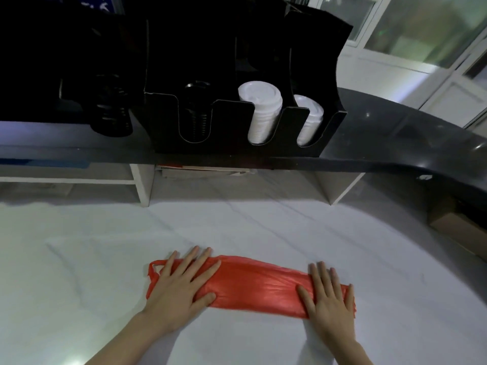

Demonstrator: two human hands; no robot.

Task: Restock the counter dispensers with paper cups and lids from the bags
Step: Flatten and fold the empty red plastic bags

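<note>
White marbled tabletop (263,227); both hands, left (181,283) & right (329,293), flat, fingers spread, pressing red bag (253,283). Black dispenser (237,122) on dark counter (395,133); windows (421,27) behind.

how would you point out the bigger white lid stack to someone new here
Find the black dispenser on the dark counter ledge. Its two right-hand slots hold white lids. The taller white lid stack sits left of the shorter one, beside a slot of black lids.

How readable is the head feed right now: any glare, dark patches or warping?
Head view: the black dispenser is underexposed, so its black lids barely show; the white lids read clearly. The white surface is washed out at left. Wide-angle bending curves the dark counter. The red bag is sharp.
</note>
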